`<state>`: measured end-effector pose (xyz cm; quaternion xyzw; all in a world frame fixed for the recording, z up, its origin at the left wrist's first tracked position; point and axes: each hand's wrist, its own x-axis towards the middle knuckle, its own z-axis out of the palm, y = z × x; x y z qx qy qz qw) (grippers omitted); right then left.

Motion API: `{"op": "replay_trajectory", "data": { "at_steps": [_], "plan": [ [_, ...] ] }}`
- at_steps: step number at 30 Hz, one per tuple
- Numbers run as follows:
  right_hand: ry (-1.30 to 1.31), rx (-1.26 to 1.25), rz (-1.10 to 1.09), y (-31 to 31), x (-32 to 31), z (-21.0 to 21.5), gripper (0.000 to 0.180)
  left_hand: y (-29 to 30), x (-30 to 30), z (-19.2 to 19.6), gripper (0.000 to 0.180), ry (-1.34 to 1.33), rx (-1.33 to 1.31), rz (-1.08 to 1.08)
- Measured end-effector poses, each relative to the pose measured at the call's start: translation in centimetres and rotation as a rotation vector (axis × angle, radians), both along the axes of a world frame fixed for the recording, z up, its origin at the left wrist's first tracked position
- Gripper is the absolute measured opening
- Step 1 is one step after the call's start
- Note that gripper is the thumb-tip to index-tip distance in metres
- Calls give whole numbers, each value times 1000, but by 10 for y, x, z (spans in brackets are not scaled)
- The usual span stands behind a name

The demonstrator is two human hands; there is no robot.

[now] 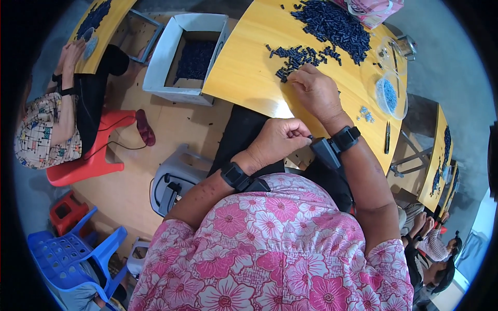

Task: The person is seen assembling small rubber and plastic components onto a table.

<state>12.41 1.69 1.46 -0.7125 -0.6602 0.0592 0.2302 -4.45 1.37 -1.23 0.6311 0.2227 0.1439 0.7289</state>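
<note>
The left hand (277, 139) pinches a small dark piece (310, 137) by the near edge of the yellow tabletop (244, 70). The right hand (314, 92) curls above it, contents hidden. At its far edge: a pink package (374, 10), lettering unreadable. Left of it: a white box (155, 78).

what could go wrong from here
The left hand pinches a small dark piece by the near edge of the yellow table, so a slip might drop it to the floor. The round clear dish of light blue bits sits near the table's right edge; a knock could spill them. The slim black tool lies close to that edge too and might be brushed off.
</note>
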Motion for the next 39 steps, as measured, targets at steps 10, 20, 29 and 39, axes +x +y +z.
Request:
{"op": "replay_trajectory", "data": {
  "at_steps": [10, 20, 29, 39],
  "plan": [
    [-1, 39, 30, 4, 1, -3, 8, 2, -2, 4, 7, 2, -17, 18],
    [-37, -12, 80, 2, 3, -4, 7, 3, -5, 7, 8, 38, 20, 43],
    [-167, -148, 142, -23, -2, -4, 18, 3, -9, 13, 11, 86, 109, 88],
    [-59, -68, 211, -44, -5, -8, 29, -3, -6, -1, 11, -4, 62, 139]
  ]
}}
